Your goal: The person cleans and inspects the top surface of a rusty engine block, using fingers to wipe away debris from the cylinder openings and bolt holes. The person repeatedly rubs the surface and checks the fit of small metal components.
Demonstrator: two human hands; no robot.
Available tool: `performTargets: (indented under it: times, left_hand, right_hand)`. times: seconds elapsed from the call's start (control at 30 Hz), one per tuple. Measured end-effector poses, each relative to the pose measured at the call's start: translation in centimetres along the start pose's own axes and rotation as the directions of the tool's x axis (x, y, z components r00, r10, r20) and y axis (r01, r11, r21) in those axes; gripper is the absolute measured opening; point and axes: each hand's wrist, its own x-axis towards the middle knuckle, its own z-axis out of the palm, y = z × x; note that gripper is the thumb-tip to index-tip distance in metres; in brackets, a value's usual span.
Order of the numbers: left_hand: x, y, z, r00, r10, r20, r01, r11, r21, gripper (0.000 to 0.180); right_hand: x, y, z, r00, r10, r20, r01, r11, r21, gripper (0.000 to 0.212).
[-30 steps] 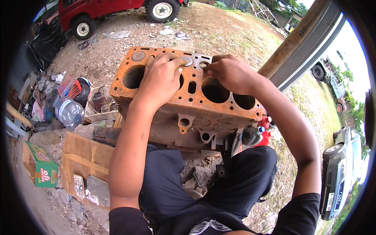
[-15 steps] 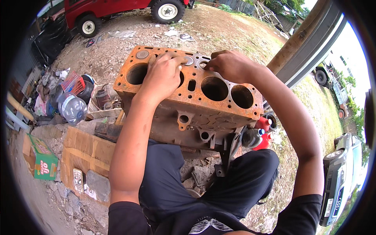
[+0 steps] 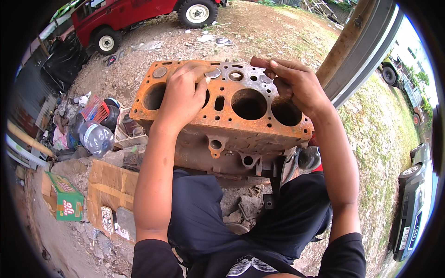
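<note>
A rust-orange engine block (image 3: 185, 118) stands upright before my knees, its flat top face pierced by large cylinder bores and smaller holes. Around the far right holes the metal is bare grey, while the rest of the top is rusty. My left hand (image 3: 187, 90) lies on the left half of the top, fingers stretched toward the far edge and partly covering a bore. Above the right end, my right hand (image 3: 299, 83) pinches a small folded reddish-brown piece of sandpaper (image 3: 259, 62), lifted off the metal.
Left of the block are a clear plastic jug (image 3: 96, 139), a red basket (image 3: 95, 109), a cardboard box (image 3: 111, 190) and a green carton (image 3: 69, 197). A post (image 3: 347, 46) rises at the right, beyond dark and red bottles (image 3: 309, 158). A red vehicle (image 3: 139, 16) stands behind.
My right hand has lifted from the small far hole and moved right, bringing the reddish-brown piece into sight. My left hand stays on the block. The whole view has shifted slightly.
</note>
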Motion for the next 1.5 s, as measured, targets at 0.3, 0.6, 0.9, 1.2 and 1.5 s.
performTargets:
  times: [0.3,0.6,0.9,1.2,1.5]
  left_hand:
    - [-0.2,5.3,1.9,1.0,0.024,-0.017,-0.028,0.961,-0.275,0.026]
    - [1.0,7.6,5.0,0.977,-0.194,-0.088,0.038,0.564,-0.825,0.02]
    - [2.8,1.3,2.5,0.973,0.144,-0.181,-0.128,0.987,0.1,0.022]
    - [1.4,2.5,2.4,0.955,0.112,0.275,-0.205,0.918,0.338,0.042]
    - [2.5,3.1,2.6,0.9,0.078,0.428,-0.285,0.849,0.445,0.062]
  right_hand:
    - [-1.8,0.9,1.3,0.999,0.001,-0.038,0.01,0.96,0.28,0.043]
    - [-2.3,0.9,1.9,0.985,-0.17,-0.003,0.163,0.95,-0.266,0.044]
    - [-2.0,1.4,-2.4,0.955,-0.171,-0.242,0.154,0.984,-0.086,0.057]
    - [-1.9,1.9,-3.1,0.979,-0.172,-0.107,0.152,0.974,-0.171,0.055]
    - [-1.9,2.2,-4.1,0.976,-0.19,-0.108,0.172,0.972,-0.159,0.059]
